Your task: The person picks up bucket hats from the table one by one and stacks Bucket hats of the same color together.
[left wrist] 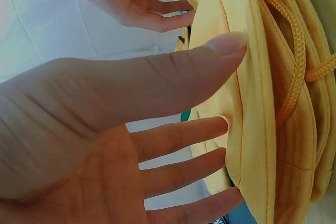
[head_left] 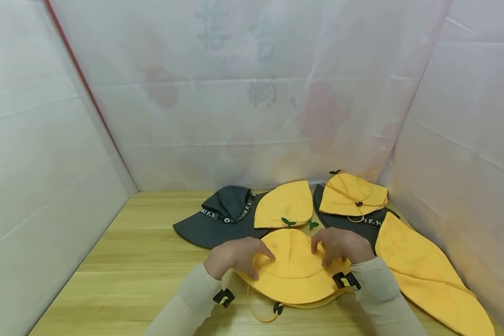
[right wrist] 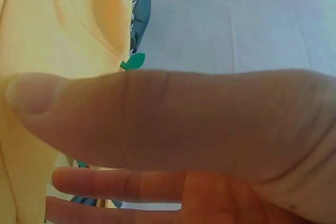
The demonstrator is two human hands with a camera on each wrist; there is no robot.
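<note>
From the head camera we get the whole layout: a yellow bucket hat (head_left: 296, 270) lies at the near edge of the wooden counter (head_left: 143, 261), with the left hand (head_left: 237, 258) and the right hand (head_left: 340, 245) resting on its crown from either side. Behind it sit a dark grey hat (head_left: 222, 217) with a lettered band, another yellow hat (head_left: 283, 204), and a third yellow one (head_left: 353, 193) stacked on a second grey hat (head_left: 344, 220). A long yellow piece (head_left: 424, 270) lies off to the right. Soft, matte cotton, by the look of it.

The left wrist view shows what we can't see from above: the left hand's fingers (left wrist: 178, 140) are straight and spread, tips just touching the stitched, finely ribbed brim, not gripping it. A braided yellow cord (left wrist: 294, 61) runs along the fabric.

The right wrist view is mostly thumb (right wrist: 157, 119), fingers stretched out flat below it, smooth yellow cloth beside them and a small green leaf tag (right wrist: 134, 61) peeking out.
</note>
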